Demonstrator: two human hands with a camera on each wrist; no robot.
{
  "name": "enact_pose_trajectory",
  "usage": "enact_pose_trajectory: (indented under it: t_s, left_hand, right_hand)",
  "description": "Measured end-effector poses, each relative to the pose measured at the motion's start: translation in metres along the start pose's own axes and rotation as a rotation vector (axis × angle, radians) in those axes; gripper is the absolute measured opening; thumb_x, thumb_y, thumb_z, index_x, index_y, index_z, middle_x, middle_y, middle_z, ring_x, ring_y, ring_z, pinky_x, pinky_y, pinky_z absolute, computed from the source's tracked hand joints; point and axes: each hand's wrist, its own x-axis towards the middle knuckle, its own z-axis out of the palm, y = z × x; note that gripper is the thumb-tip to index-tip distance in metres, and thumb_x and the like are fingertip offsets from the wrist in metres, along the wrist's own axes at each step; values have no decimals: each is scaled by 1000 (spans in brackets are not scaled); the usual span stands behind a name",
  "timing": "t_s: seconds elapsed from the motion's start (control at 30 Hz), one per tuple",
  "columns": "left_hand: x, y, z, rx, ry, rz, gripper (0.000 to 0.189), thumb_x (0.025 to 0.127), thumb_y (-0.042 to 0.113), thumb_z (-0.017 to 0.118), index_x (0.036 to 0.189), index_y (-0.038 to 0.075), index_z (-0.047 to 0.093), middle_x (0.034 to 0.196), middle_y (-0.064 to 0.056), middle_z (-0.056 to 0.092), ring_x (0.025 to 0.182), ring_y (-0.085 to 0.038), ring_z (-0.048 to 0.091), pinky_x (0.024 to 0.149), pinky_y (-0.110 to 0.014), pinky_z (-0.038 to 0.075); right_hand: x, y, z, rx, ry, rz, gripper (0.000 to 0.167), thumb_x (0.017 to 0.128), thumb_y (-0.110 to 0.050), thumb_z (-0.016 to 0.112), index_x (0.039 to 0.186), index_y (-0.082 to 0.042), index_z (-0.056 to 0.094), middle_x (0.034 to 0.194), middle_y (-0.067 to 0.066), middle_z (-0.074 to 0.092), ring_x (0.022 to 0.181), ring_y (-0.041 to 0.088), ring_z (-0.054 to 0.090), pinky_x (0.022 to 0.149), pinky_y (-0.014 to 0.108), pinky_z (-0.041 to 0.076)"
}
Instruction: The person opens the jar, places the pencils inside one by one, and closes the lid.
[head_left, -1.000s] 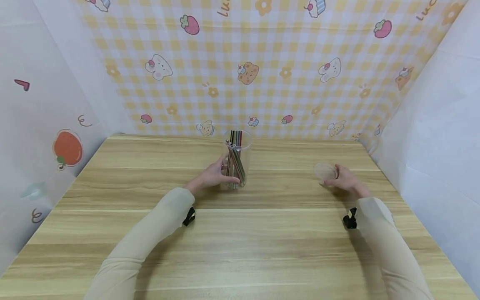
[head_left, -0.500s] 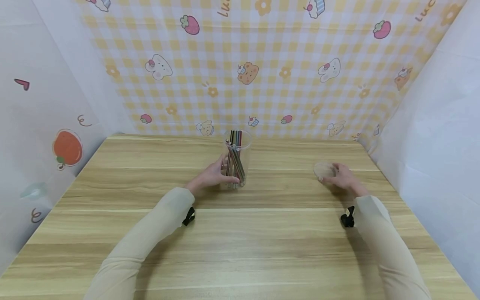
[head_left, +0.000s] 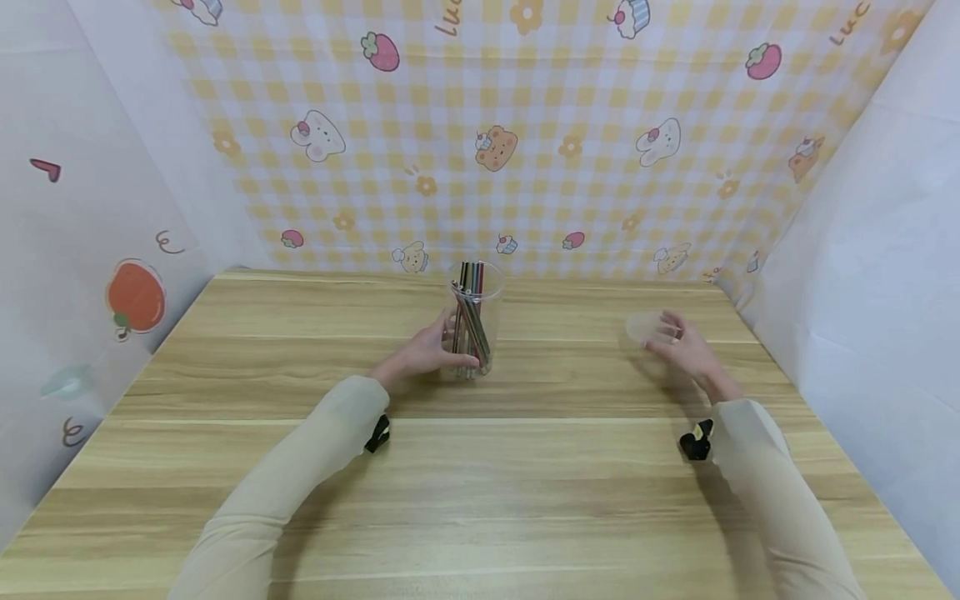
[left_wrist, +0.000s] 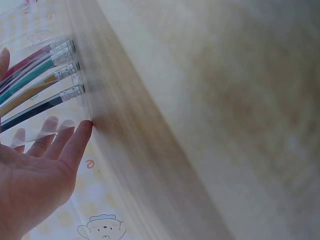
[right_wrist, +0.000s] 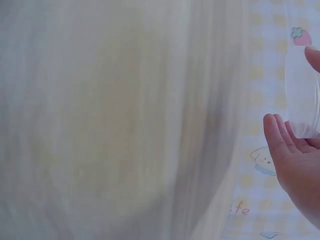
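Note:
In the head view a tall clear plastic jar [head_left: 492, 321] stands upright on the table, its top uncovered. Inside lean several dark and coloured pencils [head_left: 471, 321]. My left hand [head_left: 426, 350] grips the jar low on its left side, thumb across the front and fingers behind. Metal-banded ends of the pencils [left_wrist: 62, 72] point down toward the jar's base in the left wrist view. At the right, my right hand [head_left: 690, 350] holds a clear round lid [head_left: 642, 327] by its right edge, thumb on the near side. The right wrist view shows the lid [right_wrist: 301, 95] raised above the tabletop.
The wood-grain table [head_left: 480, 500] runs back to a yellow checked cloth [head_left: 555, 200]. White cloth walls [head_left: 877, 275] close in both sides. A black wrist strap piece [head_left: 697, 440] shows under each cuff.
My right hand took hold of the lid lying on the table and lifted it slightly, tilting its face. The left hand and the jar stay in place.

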Motion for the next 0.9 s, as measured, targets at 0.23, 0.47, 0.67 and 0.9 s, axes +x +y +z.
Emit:
enact_pose_trajectory:
  t_s: [0.23, 0.47, 0.67, 0.9]
  left_hand:
    - [3, -5, 0, -8, 11, 3, 107, 64, 34, 77, 142, 18, 6, 133, -16, 36, 120, -30, 34, 100, -47, 21]
    - [3, -4, 1, -2, 13, -4, 107, 64, 35, 77, 142, 18, 6, 133, -15, 36, 120, -29, 34, 100, -47, 21]
    - [3, -4, 1, 0, 9, -5, 109, 64, 36, 77, 142, 19, 4, 134, -16, 34, 120, -29, 34, 100, -46, 21]
    - [3, -4, 1, 0, 8, -5, 108, 64, 36, 77, 142, 18, 5, 134, -16, 34, 121, -29, 33, 100, -47, 20]
  right_hand:
    - [-2, -16, 7, 3, -3, -45, 80, 80, -17, 64, 138, 3, 13, 135, 28, 25, 121, 41, 26, 96, 52, 26]
    - [-1, -31, 18, 69, -21, -67, 78, 80, -13, 64, 139, 0, 15, 130, 26, 35, 117, 37, 35, 95, 43, 32]
    - [-2, -44, 27, 118, -32, -126, 73, 81, -9, 62, 139, 0, 17, 129, 25, 36, 116, 35, 36, 91, 31, 37]
    - [-2, -59, 38, 174, -80, -140, 72, 78, -2, 60, 137, 2, 19, 133, 26, 30, 120, 39, 30, 98, 44, 27]
